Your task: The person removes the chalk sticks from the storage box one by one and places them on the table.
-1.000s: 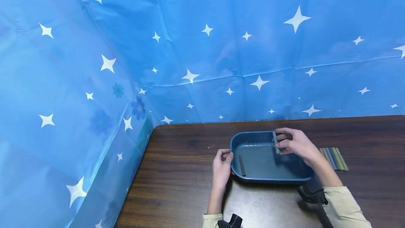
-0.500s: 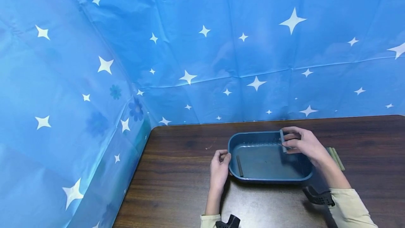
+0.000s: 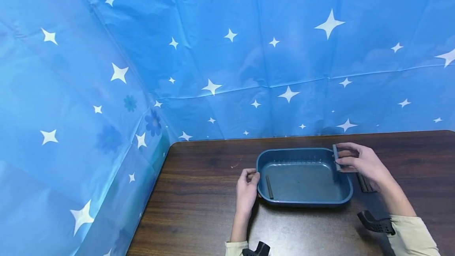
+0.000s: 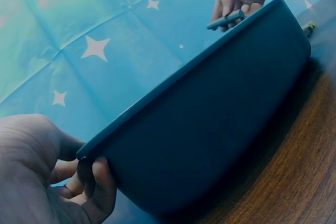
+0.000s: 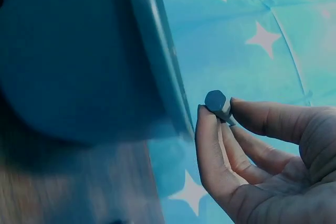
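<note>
A blue plastic basin [image 3: 303, 202] with rounded corners stands on the table. My left hand [image 3: 246, 191] pinches its left rim; in the left wrist view, the thumb and fingers [image 4: 103, 177] sit on either side of that rim. A short grey-blue six-sided stick [image 3: 336, 158] is pinched between the thumb and fingers of my right hand [image 3: 364, 164], right at the basin's right rim. Its hexagonal end faces the right wrist camera. Inside the basin, near the left wall, lies one dark stick [image 3: 269, 187].
Several more sticks [image 3: 365, 183] lie on the dark wood table [image 3: 199, 208] right of the basin, partly hidden under my right hand and wrist. A blue star-patterned cloth [image 3: 249, 70] hangs behind the table and along its left side.
My right hand has moved right with the grey-blue stick, from over the basin to its right rim, covering different sticks on the table. The left hand stays on the left rim.
</note>
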A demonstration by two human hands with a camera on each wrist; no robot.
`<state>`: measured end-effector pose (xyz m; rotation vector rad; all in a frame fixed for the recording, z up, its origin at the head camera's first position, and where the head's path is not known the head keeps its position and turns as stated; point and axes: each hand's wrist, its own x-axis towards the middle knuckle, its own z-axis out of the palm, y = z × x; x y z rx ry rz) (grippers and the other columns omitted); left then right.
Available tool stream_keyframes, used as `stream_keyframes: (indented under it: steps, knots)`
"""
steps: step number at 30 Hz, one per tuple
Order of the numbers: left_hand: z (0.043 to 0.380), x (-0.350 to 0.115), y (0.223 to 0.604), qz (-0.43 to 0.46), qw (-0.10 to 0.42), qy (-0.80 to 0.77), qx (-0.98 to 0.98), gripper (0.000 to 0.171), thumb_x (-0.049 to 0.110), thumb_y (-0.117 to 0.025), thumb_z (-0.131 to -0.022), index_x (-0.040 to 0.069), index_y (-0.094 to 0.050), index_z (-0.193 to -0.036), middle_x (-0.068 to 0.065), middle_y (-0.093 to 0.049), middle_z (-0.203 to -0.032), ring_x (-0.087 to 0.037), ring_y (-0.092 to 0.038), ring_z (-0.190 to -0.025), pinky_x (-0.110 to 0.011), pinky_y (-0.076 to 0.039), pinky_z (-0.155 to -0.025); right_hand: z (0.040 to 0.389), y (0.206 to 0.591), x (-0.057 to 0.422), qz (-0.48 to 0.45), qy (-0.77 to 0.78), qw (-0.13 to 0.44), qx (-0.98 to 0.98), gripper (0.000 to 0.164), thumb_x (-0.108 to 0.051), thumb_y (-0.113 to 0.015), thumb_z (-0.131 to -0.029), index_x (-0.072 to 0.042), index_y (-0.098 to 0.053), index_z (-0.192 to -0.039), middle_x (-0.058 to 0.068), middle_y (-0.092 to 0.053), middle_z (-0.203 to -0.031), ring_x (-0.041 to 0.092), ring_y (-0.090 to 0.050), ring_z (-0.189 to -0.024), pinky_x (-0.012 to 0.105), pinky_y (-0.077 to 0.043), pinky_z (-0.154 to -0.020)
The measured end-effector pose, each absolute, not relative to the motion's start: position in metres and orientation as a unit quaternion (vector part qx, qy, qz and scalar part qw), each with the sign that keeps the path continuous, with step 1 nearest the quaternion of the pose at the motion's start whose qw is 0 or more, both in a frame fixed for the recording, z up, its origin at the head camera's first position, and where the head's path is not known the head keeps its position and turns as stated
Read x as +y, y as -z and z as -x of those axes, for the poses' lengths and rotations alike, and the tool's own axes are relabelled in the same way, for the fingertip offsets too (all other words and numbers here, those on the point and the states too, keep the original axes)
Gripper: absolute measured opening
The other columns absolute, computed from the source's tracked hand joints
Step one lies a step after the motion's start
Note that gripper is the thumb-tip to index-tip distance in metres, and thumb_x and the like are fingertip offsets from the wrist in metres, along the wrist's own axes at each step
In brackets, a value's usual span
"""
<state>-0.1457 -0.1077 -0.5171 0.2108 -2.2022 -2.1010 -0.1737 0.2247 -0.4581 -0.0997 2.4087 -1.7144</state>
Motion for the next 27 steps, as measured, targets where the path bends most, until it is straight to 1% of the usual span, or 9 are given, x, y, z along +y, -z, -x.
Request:
stream_keyframes:
  steps: [4,7,12,19,24,26,27]
  knots:
    - [0.147,-0.108,0.521,-0.072,0.044,0.687,-0.722,0.024,0.01,-0.061,-0.102,-0.007,-0.063,-0.119,-0.012,-0.062,-0.094,-0.014,-0.053,-0.06,-0.025,-0.048,-0.048,0.171,0.46,0.238,0.026,0.565,0.084,0.82,0.06,-0.008,-0.061,-0.104,0.018,-0.032,-0.15,0.039,-0.056,-0.13,0.004,-0.069,-0.089,0.04,-0.063,-0.08]
    - [0.147,-0.108,0.521,-0.072,0.047,0.684,-0.724,0.024,0.011,-0.061,-0.102,-0.006,-0.063,-0.118,-0.012,-0.063,-0.094,-0.013,-0.053,-0.06,-0.025,-0.048,-0.047,0.168,0.462,0.247,0.019,0.555,0.081,0.828,0.061,-0.01,-0.061,-0.104,0.018,-0.032,-0.15,0.039,-0.056,-0.13,0.002,-0.068,-0.088,0.041,-0.063,-0.08]
    - [0.146,-0.107,0.519,-0.07,0.05,0.685,-0.724,0.023,0.01,-0.062,-0.101,-0.006,-0.063,-0.118,-0.013,-0.063,-0.094,-0.013,-0.054,-0.063,-0.025,-0.047,-0.047,0.165,0.465,0.263,0.006,0.536,0.073,0.841,0.062,-0.012,-0.06,-0.105,0.018,-0.032,-0.15,0.041,-0.052,-0.134,-0.001,-0.066,-0.086,0.039,-0.063,-0.079]
    - [0.146,-0.107,0.52,-0.069,0.054,0.681,-0.727,0.024,0.01,-0.062,-0.101,-0.007,-0.064,-0.117,-0.009,-0.062,-0.092,-0.013,-0.053,-0.063,-0.025,-0.046,-0.047,0.159,0.47,0.283,-0.001,0.511,0.058,0.857,0.057,-0.011,-0.056,-0.106,0.021,-0.033,-0.147,0.042,-0.054,-0.13,-0.002,-0.066,-0.083,0.037,-0.063,-0.077]
    - [0.147,-0.106,0.52,-0.067,0.054,0.679,-0.729,0.025,0.01,-0.062,-0.1,-0.007,-0.064,-0.118,-0.008,-0.061,-0.091,-0.013,-0.053,-0.061,-0.025,-0.047,-0.047,0.154,0.474,0.295,-0.006,0.485,0.049,0.873,0.053,-0.01,-0.057,-0.106,0.022,-0.037,-0.144,0.042,-0.056,-0.125,-0.001,-0.066,-0.082,0.034,-0.063,-0.073]
    - [0.147,-0.106,0.52,-0.066,0.055,0.68,-0.729,0.025,0.01,-0.062,-0.1,-0.007,-0.064,-0.118,-0.008,-0.061,-0.09,-0.012,-0.053,-0.06,-0.025,-0.046,-0.047,0.153,0.476,0.299,-0.01,0.473,0.046,0.88,0.052,-0.009,-0.057,-0.105,0.022,-0.039,-0.142,0.041,-0.059,-0.122,0.008,-0.069,-0.084,0.036,-0.063,-0.072]
    - [0.148,-0.106,0.521,-0.066,0.055,0.68,-0.728,0.025,0.01,-0.062,-0.1,-0.008,-0.064,-0.118,-0.008,-0.061,-0.09,-0.012,-0.053,-0.059,-0.025,-0.046,-0.046,0.152,0.476,0.301,-0.013,0.469,0.046,0.882,0.051,-0.008,-0.057,-0.105,0.023,-0.039,-0.142,0.04,-0.06,-0.119,0.01,-0.07,-0.083,0.036,-0.063,-0.071]
